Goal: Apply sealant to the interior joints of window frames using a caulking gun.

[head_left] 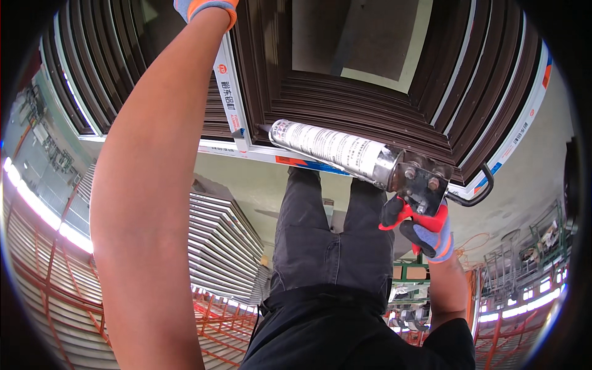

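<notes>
My right hand, in a grey, red and orange work glove, is closed around the handle end of a caulking gun. A white printed sealant cartridge lies in the gun, tilted, its dark nozzle pointing left. The nozzle tip is close to a corner of a dark brown metal frame. My left arm reaches far forward over the frames. Only the cuff and edge of my left glove show at the top rim; its fingers are out of sight.
Printed white protective film covers edges of the brown frames. More nested brown profiles fill the far left. Behind me, at lower left, is a stack of pale profiles. Green racks stand at right.
</notes>
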The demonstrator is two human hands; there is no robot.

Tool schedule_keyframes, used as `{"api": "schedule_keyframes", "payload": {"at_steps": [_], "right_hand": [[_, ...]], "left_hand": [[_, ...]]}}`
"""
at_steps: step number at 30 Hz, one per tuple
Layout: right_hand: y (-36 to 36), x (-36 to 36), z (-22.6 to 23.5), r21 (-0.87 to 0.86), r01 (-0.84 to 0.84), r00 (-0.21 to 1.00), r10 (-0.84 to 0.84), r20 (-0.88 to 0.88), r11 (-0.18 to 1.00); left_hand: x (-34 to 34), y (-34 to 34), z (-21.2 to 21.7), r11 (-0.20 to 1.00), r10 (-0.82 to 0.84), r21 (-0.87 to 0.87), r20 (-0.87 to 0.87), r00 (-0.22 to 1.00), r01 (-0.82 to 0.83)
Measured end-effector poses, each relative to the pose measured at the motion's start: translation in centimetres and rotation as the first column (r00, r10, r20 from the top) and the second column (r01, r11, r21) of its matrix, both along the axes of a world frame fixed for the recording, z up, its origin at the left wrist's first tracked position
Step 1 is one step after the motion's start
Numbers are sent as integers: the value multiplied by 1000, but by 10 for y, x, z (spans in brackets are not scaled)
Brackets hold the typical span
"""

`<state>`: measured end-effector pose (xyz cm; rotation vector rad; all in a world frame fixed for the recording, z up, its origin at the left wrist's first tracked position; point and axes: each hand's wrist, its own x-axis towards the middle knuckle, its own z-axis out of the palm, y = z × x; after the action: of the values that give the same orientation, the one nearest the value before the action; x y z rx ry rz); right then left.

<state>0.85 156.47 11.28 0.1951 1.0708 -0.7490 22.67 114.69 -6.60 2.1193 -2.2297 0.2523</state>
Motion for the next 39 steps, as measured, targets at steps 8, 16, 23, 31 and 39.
{"api": "schedule_keyframes", "payload": {"at_steps": [8,16,23,31,39], "right_hand": [[-5,-29,-22,-197,-48,998,37,-57,979],[-20,-49,-57,-190,-149,987,134,-89,970],[-46,-47,-101,-194,-45,995,61,74,980],[-34,-47,-146,-211,142,940,-65,336,967],[-40,-46,-165,-204,121,929,-38,368,971]], "left_hand": [[-1,-1,3,999,24,40,19,1000,-24],[5,-3,-9,999,-21,-34,7,1000,21],[17,-13,-4,999,-43,20,-95,994,46],[29,-19,1,989,-61,117,-214,975,87],[30,-16,5,989,42,148,-209,977,-11]]}}
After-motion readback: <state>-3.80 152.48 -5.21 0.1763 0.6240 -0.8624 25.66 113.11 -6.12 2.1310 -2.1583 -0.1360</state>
